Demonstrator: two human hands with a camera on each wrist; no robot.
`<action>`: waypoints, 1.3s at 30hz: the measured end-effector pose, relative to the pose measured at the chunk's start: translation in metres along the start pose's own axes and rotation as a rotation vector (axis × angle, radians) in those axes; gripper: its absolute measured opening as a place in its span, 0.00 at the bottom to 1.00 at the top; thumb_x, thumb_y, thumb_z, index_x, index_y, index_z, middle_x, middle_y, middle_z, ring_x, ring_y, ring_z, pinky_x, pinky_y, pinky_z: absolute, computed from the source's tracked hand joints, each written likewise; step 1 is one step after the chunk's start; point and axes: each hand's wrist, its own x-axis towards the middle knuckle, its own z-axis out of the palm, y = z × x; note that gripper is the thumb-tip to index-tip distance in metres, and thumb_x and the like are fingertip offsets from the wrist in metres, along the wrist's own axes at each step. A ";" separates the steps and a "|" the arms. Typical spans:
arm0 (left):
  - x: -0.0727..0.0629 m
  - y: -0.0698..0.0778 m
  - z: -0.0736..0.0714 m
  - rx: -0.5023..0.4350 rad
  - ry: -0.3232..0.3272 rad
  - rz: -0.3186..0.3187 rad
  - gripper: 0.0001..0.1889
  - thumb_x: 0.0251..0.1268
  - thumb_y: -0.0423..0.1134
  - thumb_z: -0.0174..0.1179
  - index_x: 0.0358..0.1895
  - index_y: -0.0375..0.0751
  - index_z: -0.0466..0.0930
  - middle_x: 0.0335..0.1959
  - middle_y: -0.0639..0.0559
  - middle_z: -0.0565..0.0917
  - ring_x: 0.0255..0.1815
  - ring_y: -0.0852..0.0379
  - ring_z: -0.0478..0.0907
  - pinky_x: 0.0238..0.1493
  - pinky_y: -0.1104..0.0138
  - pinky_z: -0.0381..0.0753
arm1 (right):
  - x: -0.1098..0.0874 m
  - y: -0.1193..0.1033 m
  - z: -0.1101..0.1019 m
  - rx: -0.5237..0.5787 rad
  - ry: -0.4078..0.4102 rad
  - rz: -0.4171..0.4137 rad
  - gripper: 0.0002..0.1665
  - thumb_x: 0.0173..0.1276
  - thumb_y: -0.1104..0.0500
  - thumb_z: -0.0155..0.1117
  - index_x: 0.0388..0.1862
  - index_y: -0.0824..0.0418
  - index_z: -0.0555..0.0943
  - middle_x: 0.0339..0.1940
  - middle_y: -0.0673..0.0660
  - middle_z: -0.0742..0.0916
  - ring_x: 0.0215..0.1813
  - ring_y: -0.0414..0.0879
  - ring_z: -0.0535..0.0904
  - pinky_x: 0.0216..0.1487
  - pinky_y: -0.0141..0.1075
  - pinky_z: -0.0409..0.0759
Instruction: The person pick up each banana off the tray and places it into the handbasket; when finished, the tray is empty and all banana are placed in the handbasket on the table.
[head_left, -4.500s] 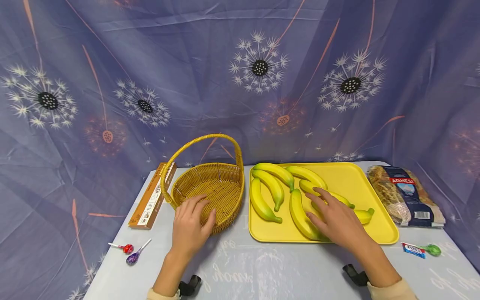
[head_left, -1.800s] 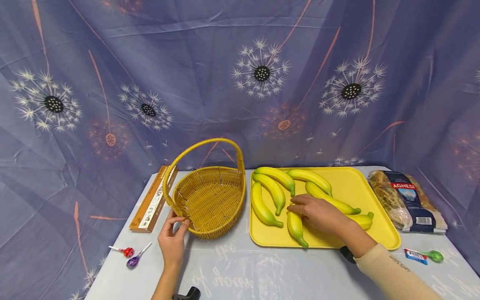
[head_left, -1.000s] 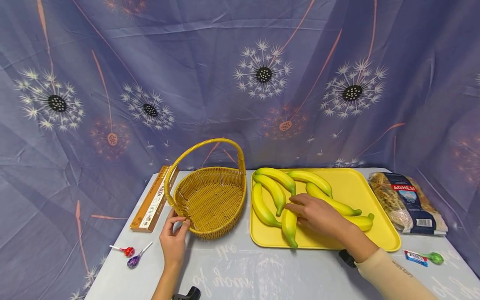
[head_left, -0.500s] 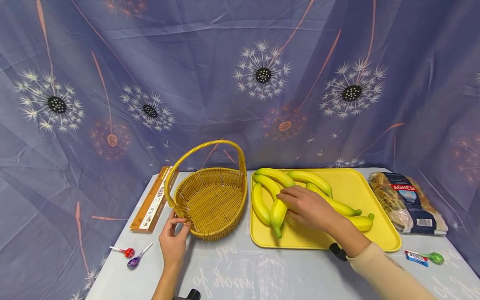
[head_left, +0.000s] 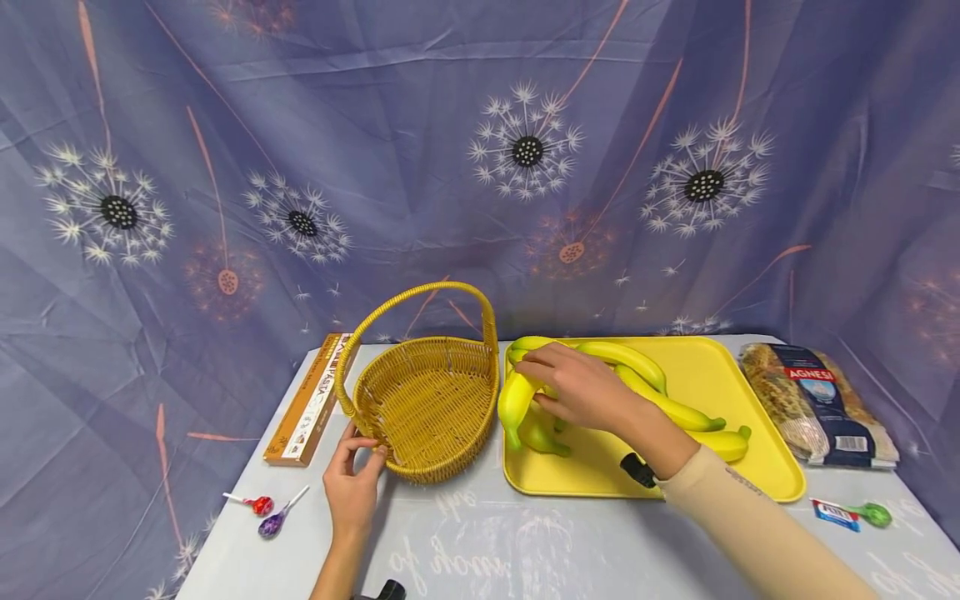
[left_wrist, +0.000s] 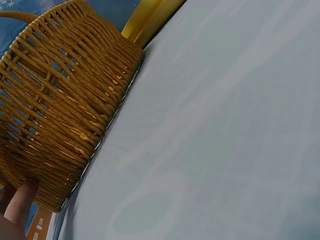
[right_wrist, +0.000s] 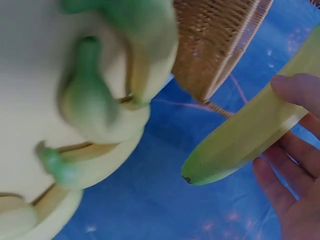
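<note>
My right hand (head_left: 581, 387) grips a yellow banana (head_left: 516, 407) with green ends, above the left edge of the yellow tray (head_left: 600, 471). In the right wrist view the thumb lies on one side of that banana (right_wrist: 240, 140) and the fingers on the other. Several more bananas (head_left: 675, 404) lie on the tray, some partly hidden beneath my hand. To the left stands a wicker basket (head_left: 427, 417) with a tall arched handle and nothing inside. My left hand (head_left: 352, 487) pinches the basket's near left side, with its thumb (left_wrist: 22, 202) against the weave in the left wrist view.
A long pasta box (head_left: 307, 408) lies left of the basket. Two lollipops, one red (head_left: 261, 506) and one purple (head_left: 273, 523), lie in front of it. Right of the tray are a pasta bag (head_left: 817, 408), a green lollipop (head_left: 873, 515) and a small blue-red packet (head_left: 836, 515).
My right hand has taken hold of a banana, drawn it left across the tray and lifted it towards the basket. My left hand, earlier over the basket, has moved to its side and grips it.
</note>
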 end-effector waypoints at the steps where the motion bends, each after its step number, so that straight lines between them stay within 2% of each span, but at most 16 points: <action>1: 0.000 -0.001 0.000 -0.003 -0.001 0.003 0.07 0.56 0.19 0.61 0.37 0.20 0.77 0.66 0.39 0.69 0.65 0.44 0.67 0.49 0.70 0.78 | 0.007 -0.002 0.000 -0.001 -0.007 -0.005 0.30 0.60 0.56 0.70 0.62 0.53 0.76 0.56 0.51 0.80 0.59 0.47 0.73 0.58 0.41 0.73; 5: 0.001 -0.006 0.000 -0.019 -0.021 0.015 0.06 0.57 0.19 0.61 0.37 0.20 0.76 0.67 0.37 0.68 0.65 0.48 0.68 0.44 0.72 0.80 | 0.031 -0.009 0.001 -0.008 -0.053 -0.014 0.30 0.60 0.54 0.70 0.63 0.51 0.76 0.56 0.49 0.79 0.57 0.45 0.72 0.53 0.39 0.75; 11: 0.001 -0.009 0.001 -0.031 -0.025 0.029 0.06 0.56 0.18 0.60 0.36 0.21 0.76 0.66 0.38 0.69 0.63 0.53 0.69 0.44 0.72 0.80 | 0.058 -0.018 0.005 -0.038 -0.126 -0.014 0.31 0.61 0.52 0.70 0.65 0.49 0.75 0.55 0.49 0.79 0.54 0.44 0.72 0.48 0.36 0.76; 18: 0.000 -0.008 0.000 -0.067 -0.010 0.057 0.06 0.55 0.17 0.60 0.36 0.18 0.76 0.65 0.34 0.69 0.62 0.52 0.71 0.44 0.73 0.79 | 0.099 -0.028 0.015 -0.081 -0.216 -0.024 0.29 0.62 0.50 0.69 0.63 0.51 0.76 0.50 0.49 0.80 0.51 0.45 0.74 0.43 0.37 0.78; 21: 0.000 -0.010 -0.001 -0.082 -0.003 0.044 0.06 0.54 0.17 0.60 0.36 0.18 0.76 0.65 0.34 0.69 0.61 0.52 0.71 0.42 0.72 0.80 | 0.116 -0.032 0.021 -0.098 -0.263 -0.023 0.28 0.63 0.50 0.68 0.62 0.52 0.76 0.49 0.50 0.80 0.50 0.45 0.74 0.44 0.37 0.77; 24: 0.000 -0.017 -0.001 -0.090 -0.006 0.024 0.06 0.54 0.17 0.60 0.36 0.18 0.76 0.65 0.35 0.69 0.62 0.52 0.70 0.42 0.71 0.81 | 0.130 -0.036 0.028 -0.113 -0.298 -0.016 0.25 0.64 0.51 0.66 0.60 0.50 0.78 0.46 0.49 0.81 0.47 0.45 0.75 0.40 0.37 0.77; 28: -0.001 -0.035 0.000 -0.085 -0.004 0.005 0.06 0.56 0.18 0.61 0.37 0.21 0.77 0.66 0.38 0.69 0.62 0.52 0.70 0.40 0.70 0.82 | 0.145 -0.039 0.039 -0.137 -0.338 0.027 0.18 0.64 0.53 0.65 0.53 0.49 0.80 0.40 0.47 0.80 0.43 0.44 0.75 0.35 0.36 0.75; 32: -0.003 -0.045 0.002 -0.074 0.005 0.005 0.05 0.56 0.19 0.61 0.36 0.25 0.78 0.66 0.42 0.69 0.62 0.53 0.70 0.38 0.71 0.82 | 0.159 -0.043 0.053 -0.178 -0.394 0.090 0.14 0.64 0.51 0.65 0.49 0.48 0.81 0.39 0.47 0.80 0.44 0.44 0.75 0.40 0.38 0.76; 35: 0.000 -0.040 0.001 -0.067 0.005 0.023 0.05 0.56 0.19 0.61 0.36 0.24 0.78 0.66 0.42 0.69 0.63 0.52 0.70 0.37 0.72 0.82 | 0.175 -0.045 0.066 -0.180 -0.426 0.142 0.12 0.65 0.50 0.65 0.47 0.47 0.81 0.40 0.47 0.80 0.44 0.44 0.76 0.42 0.39 0.77; 39: 0.005 -0.020 -0.002 -0.052 -0.018 0.033 0.06 0.56 0.19 0.60 0.37 0.20 0.77 0.66 0.38 0.69 0.62 0.51 0.70 0.37 0.73 0.82 | 0.191 -0.046 0.082 -0.180 -0.464 0.201 0.07 0.66 0.51 0.64 0.42 0.47 0.81 0.39 0.47 0.81 0.41 0.44 0.76 0.38 0.41 0.78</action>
